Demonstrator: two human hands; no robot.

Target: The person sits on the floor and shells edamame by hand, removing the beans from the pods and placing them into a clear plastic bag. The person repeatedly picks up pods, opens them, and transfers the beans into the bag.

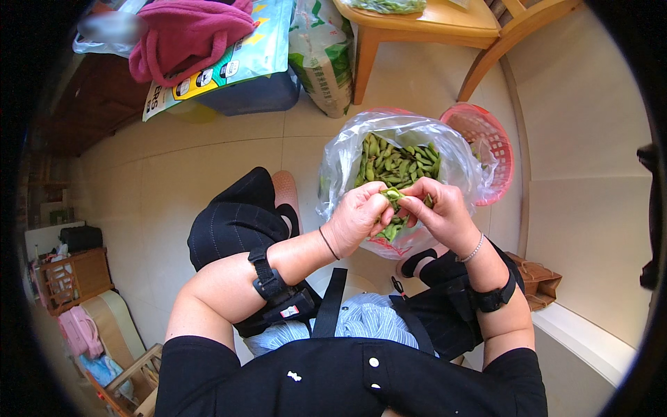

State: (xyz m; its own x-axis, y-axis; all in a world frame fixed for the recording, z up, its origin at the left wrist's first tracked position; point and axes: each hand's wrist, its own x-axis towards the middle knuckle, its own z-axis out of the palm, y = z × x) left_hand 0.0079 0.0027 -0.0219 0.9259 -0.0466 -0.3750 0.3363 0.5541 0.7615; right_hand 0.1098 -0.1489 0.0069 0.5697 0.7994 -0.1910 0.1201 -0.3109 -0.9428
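Observation:
Over a clear plastic bag (340,151), my left hand (360,212) and my right hand (442,211) meet at one green soybean pod (392,193). The pod is split, and a pale green bean shows in its opening. My left thumb and curled fingers grip its left side; my right thumb and forefinger pinch its right side. Many whole green pods (398,161) fill the bag behind my hands. More green pods or pod pieces (392,232) lie below my fingers, partly hidden by them.
A red plastic basket (503,161) with plastic film inside stands right of the bag. Beyond are a wooden chair (427,26), a printed sack (325,73) and a dark blue bin (250,96). A brown paper bag (539,281) sits by the right wall. Black-handled scissors (398,285) lie near my lap.

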